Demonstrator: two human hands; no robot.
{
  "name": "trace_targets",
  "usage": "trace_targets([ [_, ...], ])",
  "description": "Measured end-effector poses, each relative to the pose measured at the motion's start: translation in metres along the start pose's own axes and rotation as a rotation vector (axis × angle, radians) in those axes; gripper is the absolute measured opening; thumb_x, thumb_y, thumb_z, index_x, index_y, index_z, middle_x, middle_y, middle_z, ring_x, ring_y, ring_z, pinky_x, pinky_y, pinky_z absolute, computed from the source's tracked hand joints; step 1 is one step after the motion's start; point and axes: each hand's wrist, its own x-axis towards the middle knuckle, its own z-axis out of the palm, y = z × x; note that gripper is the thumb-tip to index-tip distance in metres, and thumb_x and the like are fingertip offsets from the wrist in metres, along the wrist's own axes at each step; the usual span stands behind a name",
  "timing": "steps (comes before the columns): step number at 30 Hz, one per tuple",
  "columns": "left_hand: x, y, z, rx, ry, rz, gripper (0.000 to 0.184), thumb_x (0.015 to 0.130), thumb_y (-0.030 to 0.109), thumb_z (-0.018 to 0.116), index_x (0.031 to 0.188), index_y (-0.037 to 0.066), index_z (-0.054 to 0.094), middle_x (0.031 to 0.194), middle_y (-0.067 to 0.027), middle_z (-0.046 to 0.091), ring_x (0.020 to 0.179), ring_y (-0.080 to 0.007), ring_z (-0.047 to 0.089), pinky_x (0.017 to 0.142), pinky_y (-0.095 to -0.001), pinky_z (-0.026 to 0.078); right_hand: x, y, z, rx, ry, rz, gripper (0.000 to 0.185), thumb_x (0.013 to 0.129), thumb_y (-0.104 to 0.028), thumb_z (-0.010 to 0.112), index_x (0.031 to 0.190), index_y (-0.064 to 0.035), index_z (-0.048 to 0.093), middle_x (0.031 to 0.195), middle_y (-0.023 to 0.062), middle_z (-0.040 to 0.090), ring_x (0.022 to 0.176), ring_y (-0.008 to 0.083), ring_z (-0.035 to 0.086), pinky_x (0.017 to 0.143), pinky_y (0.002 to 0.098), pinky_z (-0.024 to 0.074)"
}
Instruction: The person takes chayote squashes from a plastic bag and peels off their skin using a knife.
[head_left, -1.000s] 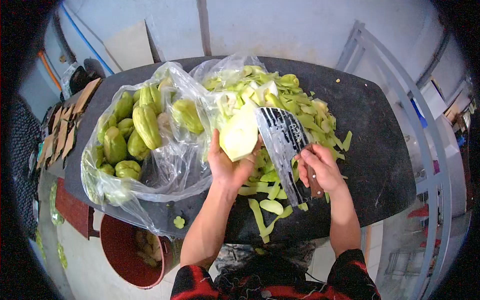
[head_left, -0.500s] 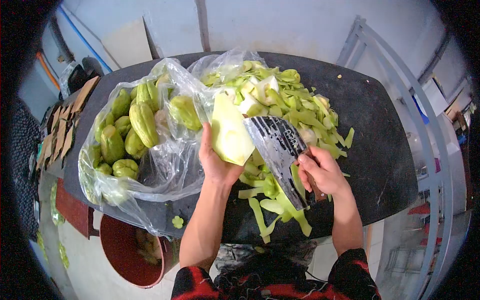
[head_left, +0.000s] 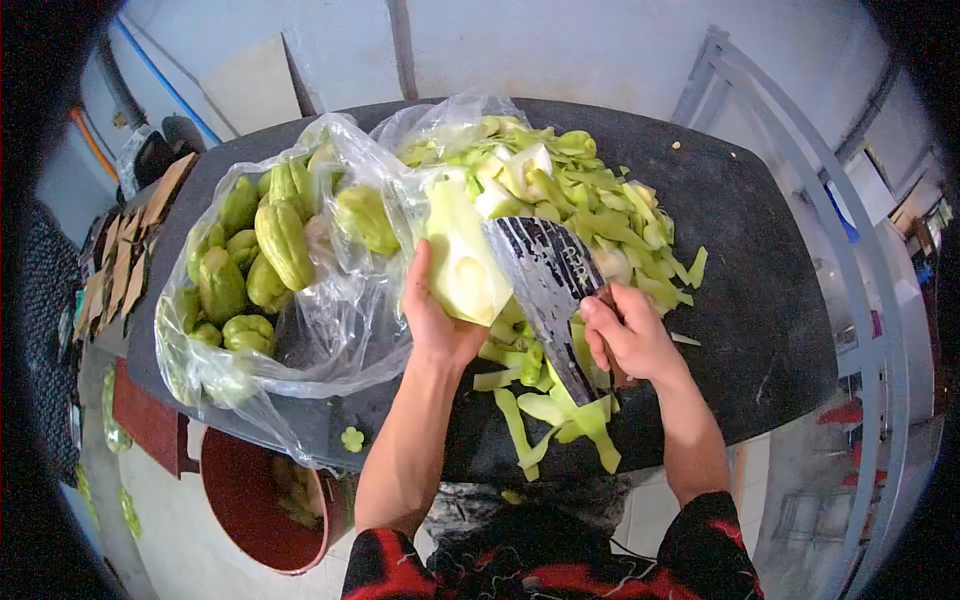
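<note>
Your left hand point(head_left: 440, 325) cradles the peeled chayote point(head_left: 462, 255), which rises above the palm; your right hand point(head_left: 630, 335) is wrapped around the broad-bladed knife's point(head_left: 540, 280) handle, blade beside the chayote.

A short row of pale marks like lettering point(head_left: 577, 264) stands on the dark, streaked blade of the broad-bladed knife point(head_left: 545, 290), near its handle, too small and blurred to spell out; nothing else can be read.

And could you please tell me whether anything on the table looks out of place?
Only slightly: a small flower-shaped green piece lies alone near the front edge of the black table, apart from the heap of peelings.
</note>
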Motion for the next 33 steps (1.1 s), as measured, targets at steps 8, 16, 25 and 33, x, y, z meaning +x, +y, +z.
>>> trace_targets([
  [8,-0.008,-0.019,0.002,0.046,-0.080,-0.055,0.050,0.093,0.049,0.052,0.126,0.012,0.056,0.118,-0.0058,0.064,0.105,-0.0232,0.062,0.094,-0.0418,0.048,0.003,0.011,0.015,0.173,0.049,-0.061,0.034,0.102,-0.029,0.047,0.078,-0.0049,0.047,0.052,0.0006,0.049,0.040,0.0100,0.048,0.038,0.0270,0.0386],
  [16,-0.008,-0.025,0.005,0.094,-0.056,-0.114,0.052,0.092,0.050,0.051,0.127,0.012,0.055,0.116,-0.0074,0.064,0.104,-0.0251,0.063,0.093,-0.0421,0.049,0.006,0.013,0.021,0.263,0.097,-0.080,0.039,0.102,-0.031,0.046,0.073,-0.0060,0.046,0.052,0.0011,0.049,0.040,0.0108,0.048,0.038,0.0271,0.0391],
  [25,-0.010,-0.034,0.010,0.138,-0.006,-0.087,0.055,0.092,0.053,0.050,0.125,0.010,0.054,0.113,-0.0088,0.065,0.101,-0.0257,0.063,0.090,-0.0424,0.050,0.008,0.015,0.028,0.282,0.109,-0.114,0.038,0.102,-0.030,0.047,0.076,-0.0030,0.049,0.054,0.0035,0.050,0.042,0.0126,0.050,0.039,0.0270,0.0424],
  [33,-0.017,-0.029,0.024,0.112,-0.008,-0.167,0.058,0.092,0.056,0.049,0.126,0.009,0.054,0.108,-0.0103,0.064,0.096,-0.0270,0.064,0.089,-0.0426,0.051,0.002,0.003,0.012,0.285,0.000,-0.068,0.034,0.101,-0.027,0.049,0.077,-0.0041,0.047,0.053,0.0022,0.051,0.040,0.0114,0.049,0.039,0.0267,0.0397],
])
